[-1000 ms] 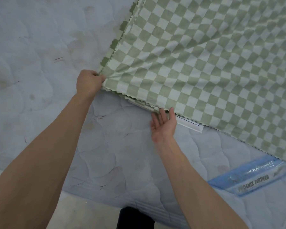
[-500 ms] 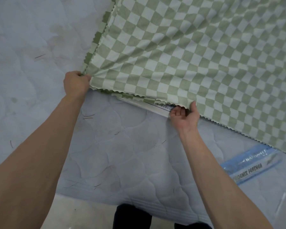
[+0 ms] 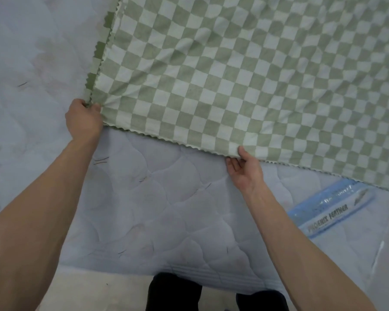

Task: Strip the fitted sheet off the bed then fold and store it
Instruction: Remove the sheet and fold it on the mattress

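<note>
Folding looks to be the step in hand: the sheet point(image 3: 245, 81) is already off its corners and lies spread over the far and right part of the bare mattress point(image 3: 157, 198), green and white checks up, its zigzag hem running from near left to right. The left hand point(image 3: 83, 120) is closed around the sheet's near-left corner, fingers curled tight on the cloth. The right hand point(image 3: 245, 169) pinches the hem further right, thumb on top and fingers underneath. A blue label point(image 3: 330, 212) lies on the mattress to the right, just clear of the hem. The next move probably calls for lifting both grips together and carrying this edge over to the far side, keeping the hem taut. Compared with a moment ago, the right hand has slid right along the hem, and the white tag under the edge no longer shows.
</note>
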Action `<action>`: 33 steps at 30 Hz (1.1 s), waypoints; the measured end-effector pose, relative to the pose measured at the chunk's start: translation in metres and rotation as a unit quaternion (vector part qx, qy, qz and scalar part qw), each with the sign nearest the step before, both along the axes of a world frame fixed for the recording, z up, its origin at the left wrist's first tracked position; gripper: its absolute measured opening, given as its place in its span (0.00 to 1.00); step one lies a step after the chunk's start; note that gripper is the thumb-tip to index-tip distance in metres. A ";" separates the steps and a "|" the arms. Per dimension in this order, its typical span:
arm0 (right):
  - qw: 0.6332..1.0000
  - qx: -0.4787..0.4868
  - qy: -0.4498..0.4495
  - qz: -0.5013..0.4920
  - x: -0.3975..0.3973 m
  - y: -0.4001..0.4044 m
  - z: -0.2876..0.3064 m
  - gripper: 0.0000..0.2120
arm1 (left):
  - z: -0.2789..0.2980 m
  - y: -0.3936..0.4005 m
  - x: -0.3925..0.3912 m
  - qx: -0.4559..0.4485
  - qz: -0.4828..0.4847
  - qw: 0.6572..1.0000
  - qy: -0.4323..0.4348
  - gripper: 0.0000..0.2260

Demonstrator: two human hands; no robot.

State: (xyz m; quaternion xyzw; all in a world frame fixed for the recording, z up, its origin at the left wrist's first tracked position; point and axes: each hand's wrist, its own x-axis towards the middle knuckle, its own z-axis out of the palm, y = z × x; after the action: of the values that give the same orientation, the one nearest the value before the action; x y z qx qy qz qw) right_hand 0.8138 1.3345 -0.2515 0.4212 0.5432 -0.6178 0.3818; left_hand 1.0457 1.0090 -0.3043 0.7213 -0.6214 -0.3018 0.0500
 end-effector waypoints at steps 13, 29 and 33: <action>0.970 -0.161 0.049 -0.174 -0.073 0.093 0.000 0.04 | 0.002 0.007 -0.006 -0.018 0.022 0.998 -0.055 0.20; 0.993 -0.075 0.040 -0.082 -0.084 0.112 0.008 0.09 | 0.022 0.328 -0.209 -0.108 -0.631 0.766 -0.058 0.37; 0.974 -0.100 0.076 -0.187 -0.112 0.138 0.015 0.10 | 0.023 0.331 -0.242 -0.096 -0.580 0.799 -0.124 0.35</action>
State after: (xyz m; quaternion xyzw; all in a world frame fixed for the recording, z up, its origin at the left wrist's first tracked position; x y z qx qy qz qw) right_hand 0.7016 1.4725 -0.2362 0.4267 0.4181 -0.7596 0.2570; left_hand 0.8039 1.3400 -0.2811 0.2487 -0.9503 -0.1209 -0.1431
